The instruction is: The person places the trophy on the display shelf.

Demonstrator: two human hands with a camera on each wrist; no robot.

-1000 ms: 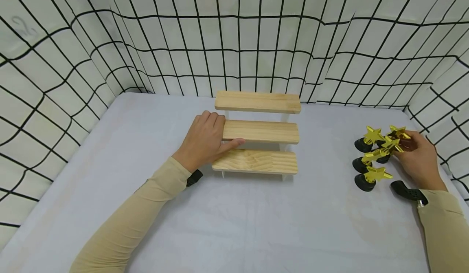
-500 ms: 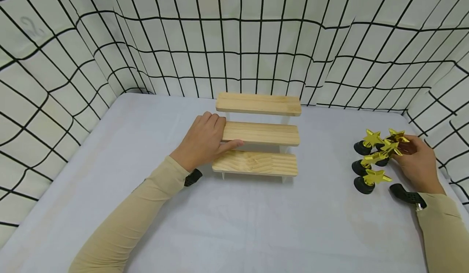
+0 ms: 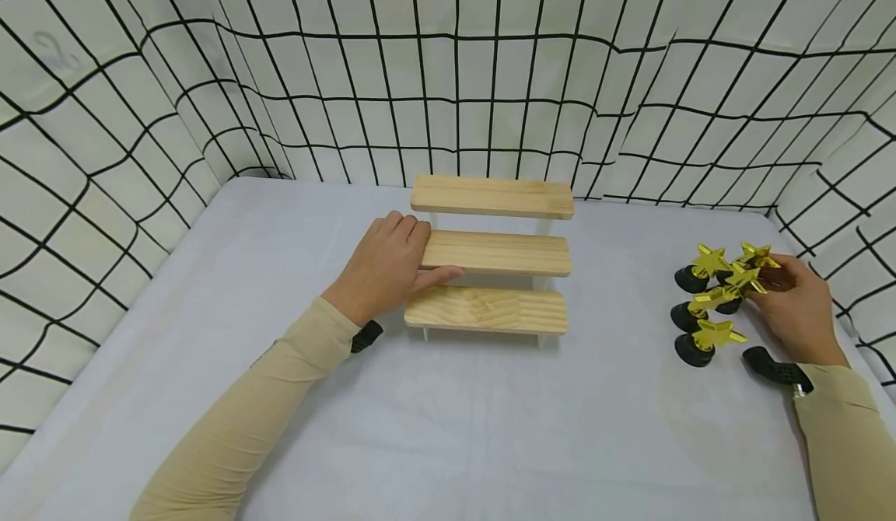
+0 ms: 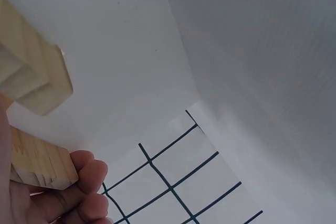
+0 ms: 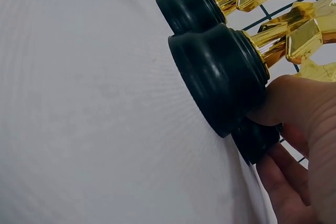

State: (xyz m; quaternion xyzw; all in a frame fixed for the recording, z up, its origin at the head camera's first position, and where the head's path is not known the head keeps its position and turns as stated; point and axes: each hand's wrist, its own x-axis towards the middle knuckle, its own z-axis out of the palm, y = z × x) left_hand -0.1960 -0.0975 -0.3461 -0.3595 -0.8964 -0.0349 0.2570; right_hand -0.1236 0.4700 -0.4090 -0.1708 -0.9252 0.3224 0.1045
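A three-tier wooden display stand (image 3: 495, 253) with pale boards on white supports stands on the white cloth. My left hand (image 3: 385, 264) grips its middle board at the left end, thumb stretched along the front edge; in the left wrist view the fingers (image 4: 89, 174) curl around a board end (image 4: 44, 161). At far right, gold star trophies (image 3: 714, 336) with round black bases stand in a tight group. My right hand (image 3: 801, 307) is at the group's right side, thumb and fingers around a rear trophy (image 5: 255, 139), partly hidden behind a nearer trophy (image 5: 218, 77).
Black wire grid panels (image 3: 455, 101) enclose the white-covered table (image 3: 476, 420) at the back and both sides. The right side panel (image 3: 864, 272) stands close beside my right hand. A black wrist device (image 3: 773, 367) sits at my right cuff.
Both hands keep their places on the stand and at the trophies. Only the head view shifts slightly.
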